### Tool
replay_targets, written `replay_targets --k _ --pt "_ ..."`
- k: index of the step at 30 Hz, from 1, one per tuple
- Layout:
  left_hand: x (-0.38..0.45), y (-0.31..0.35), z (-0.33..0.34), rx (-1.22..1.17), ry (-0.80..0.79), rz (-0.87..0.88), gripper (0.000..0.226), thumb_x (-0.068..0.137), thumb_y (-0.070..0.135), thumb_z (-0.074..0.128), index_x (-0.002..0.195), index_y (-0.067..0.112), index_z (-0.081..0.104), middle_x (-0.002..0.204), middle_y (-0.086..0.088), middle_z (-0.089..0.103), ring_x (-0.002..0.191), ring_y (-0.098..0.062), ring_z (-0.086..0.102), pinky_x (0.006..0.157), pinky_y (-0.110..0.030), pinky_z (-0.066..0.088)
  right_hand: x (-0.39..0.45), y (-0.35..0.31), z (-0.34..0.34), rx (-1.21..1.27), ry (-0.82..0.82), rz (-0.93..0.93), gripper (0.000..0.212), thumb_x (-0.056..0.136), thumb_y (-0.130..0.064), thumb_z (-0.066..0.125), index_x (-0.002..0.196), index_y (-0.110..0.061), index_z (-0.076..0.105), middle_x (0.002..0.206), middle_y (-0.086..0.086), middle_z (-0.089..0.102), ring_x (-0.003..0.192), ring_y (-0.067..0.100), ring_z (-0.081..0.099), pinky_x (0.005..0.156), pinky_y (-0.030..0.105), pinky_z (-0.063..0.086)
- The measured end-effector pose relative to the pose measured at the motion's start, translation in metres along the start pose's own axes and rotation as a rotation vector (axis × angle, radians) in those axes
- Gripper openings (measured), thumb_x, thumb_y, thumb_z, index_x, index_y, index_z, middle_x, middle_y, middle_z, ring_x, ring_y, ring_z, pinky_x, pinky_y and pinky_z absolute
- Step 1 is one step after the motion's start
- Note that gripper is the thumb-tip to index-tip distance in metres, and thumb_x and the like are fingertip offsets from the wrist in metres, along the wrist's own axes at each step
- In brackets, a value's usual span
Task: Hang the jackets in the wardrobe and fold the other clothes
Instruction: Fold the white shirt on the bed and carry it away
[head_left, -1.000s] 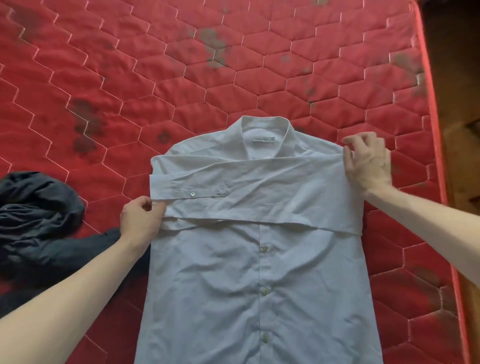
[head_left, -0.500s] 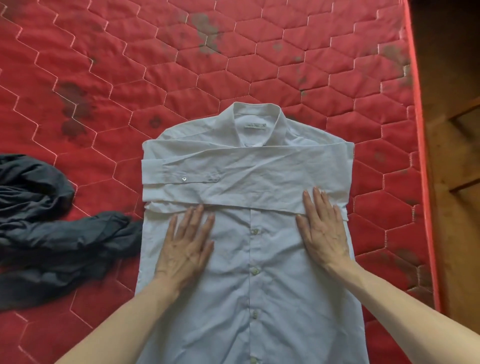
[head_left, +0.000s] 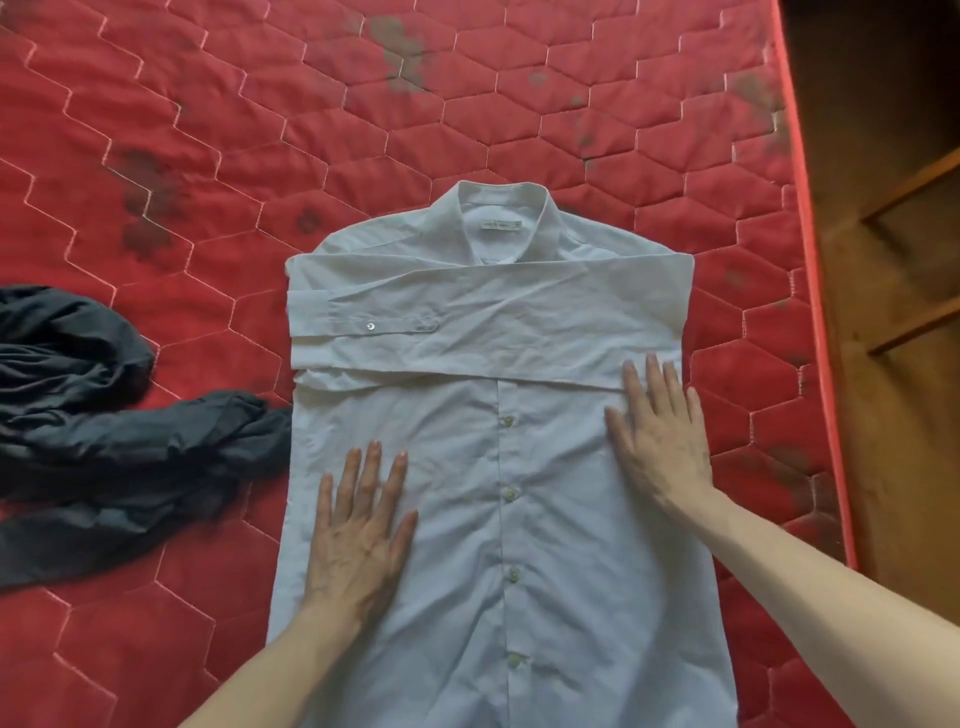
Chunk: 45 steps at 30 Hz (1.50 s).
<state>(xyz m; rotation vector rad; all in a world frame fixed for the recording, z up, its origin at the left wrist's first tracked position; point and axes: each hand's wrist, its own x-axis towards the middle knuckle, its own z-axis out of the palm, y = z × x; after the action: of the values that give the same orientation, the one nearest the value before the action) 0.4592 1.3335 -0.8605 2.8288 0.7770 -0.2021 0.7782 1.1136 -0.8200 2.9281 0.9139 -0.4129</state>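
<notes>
So your shirt is lying face up on the red mattress, buttoned, collar pointing at the far edge and the hem running off toward the near edge. It sits closer to the right edge of the mattress than the left. Both sleeves are folded across the chest, one over the other, with the cuff ending at the shirt's left side.

Your left hand is flat on the shirt's left half, below the folded sleeves, fingers straight and slightly spread, palm down. Your right hand is flat too, further up near the shirt's right side, fingers straight and a bit fanned, the tips reaching onto the lower edge of the folded sleeve. Neither one is pinching or gripping any fabric.

There's a dark jacket crumpled by the mattress's left edge, its end just touching the shirt's left side. Wooden floor shows past the right edge.
</notes>
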Motion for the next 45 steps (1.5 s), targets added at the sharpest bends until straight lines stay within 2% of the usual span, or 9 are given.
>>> replay_targets --k 12,20,24,27,31,34,37,42,45 --pt "-0.131 0.011 0.006 -0.001 -0.074 -0.082 0.067 0.104 0.050 0.028 0.163 0.019 0.031 0.174 -0.009 0.016 0.160 -0.029 0.016 0.125 -0.058 0.017 -0.210 0.000 0.082 0.147 0.010 -0.061 0.066 0.105 -0.050 0.029 0.165 -0.022 0.026 0.173 0.007 0.020 0.160 0.028 0.015 0.124 0.057 0.022" --pt "-0.167 0.011 -0.011 -0.061 -0.256 -0.520 0.089 0.090 0.077 0.005 0.164 0.032 -0.015 0.174 -0.002 -0.017 0.161 -0.024 -0.013 0.126 -0.062 0.010 -0.232 0.030 0.072 0.109 -0.099 -0.024 0.079 0.101 -0.068 0.001 0.167 -0.024 0.007 0.175 0.006 0.001 0.162 0.026 0.000 0.129 0.054 0.014" --pt "-0.165 0.011 -0.020 -0.273 -0.061 -0.737 0.115 0.075 0.081 0.067 0.163 0.026 0.016 0.158 -0.013 0.029 0.144 -0.038 0.030 0.114 -0.061 0.033 -0.238 0.028 0.062 0.161 -0.062 0.017 0.069 0.105 -0.051 0.029 0.167 -0.022 0.020 0.174 0.011 0.013 0.161 0.030 0.010 0.127 0.052 0.017" --pt "-0.158 -0.002 -0.025 -0.421 0.012 -0.851 0.128 0.053 0.072 0.090 0.152 0.021 0.027 0.141 -0.016 0.040 0.130 -0.040 0.038 0.107 -0.059 0.041 -0.250 0.024 0.055 0.332 0.070 0.289 0.065 0.101 -0.023 0.064 0.160 -0.015 0.039 0.163 0.017 0.037 0.148 0.040 0.037 0.115 0.058 0.036" --pt "-0.143 -0.018 -0.037 -0.561 -0.151 -0.824 0.083 0.058 0.067 0.091 0.116 0.022 0.051 0.111 0.001 0.064 0.105 -0.029 0.063 0.086 -0.047 0.052 -0.260 0.034 0.051 0.610 0.048 0.575 0.050 0.096 -0.025 0.069 0.142 -0.022 0.050 0.133 0.012 0.057 0.120 0.038 0.054 0.097 0.054 0.047" --pt "-0.137 -0.023 -0.045 -0.665 -0.235 -0.834 0.054 0.068 0.061 0.086 0.099 0.021 0.067 0.093 0.004 0.073 0.089 -0.025 0.069 0.081 -0.046 0.056 -0.255 0.037 0.037 0.742 -0.055 0.685 0.017 0.097 -0.034 0.068 0.104 -0.020 0.062 0.097 0.002 0.071 0.096 0.035 0.065 0.081 0.049 0.051" --pt "-0.143 -0.027 -0.043 -0.952 -0.251 -0.882 0.035 0.075 0.040 0.084 0.092 0.011 0.077 0.084 -0.001 0.080 0.085 -0.027 0.077 0.074 -0.042 0.062 -0.246 0.042 0.025 0.785 -0.119 0.664 0.030 0.100 -0.030 0.064 0.075 -0.014 0.068 0.070 0.002 0.072 0.075 0.030 0.068 0.071 0.045 0.052" --pt "-0.134 -0.038 -0.058 -1.252 -0.556 -0.916 0.033 0.085 0.019 0.084 0.108 -0.003 0.075 0.096 -0.011 0.081 0.089 -0.028 0.080 0.073 -0.033 0.060 -0.208 0.047 0.004 0.870 -0.205 0.723 0.038 0.104 -0.015 0.063 0.077 0.013 0.065 0.064 0.006 0.060 0.060 0.021 0.051 0.056 0.034 0.041" --pt "-0.104 -0.044 -0.083 -1.417 -0.656 -0.927 0.041 0.082 0.025 0.085 0.110 -0.003 0.077 0.109 -0.019 0.078 0.097 -0.033 0.078 0.067 -0.029 0.062 -0.179 0.039 -0.016 1.124 -0.225 0.880 0.021 0.101 -0.014 0.066 0.092 0.003 0.076 0.079 0.008 0.071 0.071 0.023 0.063 0.062 0.025 0.051"
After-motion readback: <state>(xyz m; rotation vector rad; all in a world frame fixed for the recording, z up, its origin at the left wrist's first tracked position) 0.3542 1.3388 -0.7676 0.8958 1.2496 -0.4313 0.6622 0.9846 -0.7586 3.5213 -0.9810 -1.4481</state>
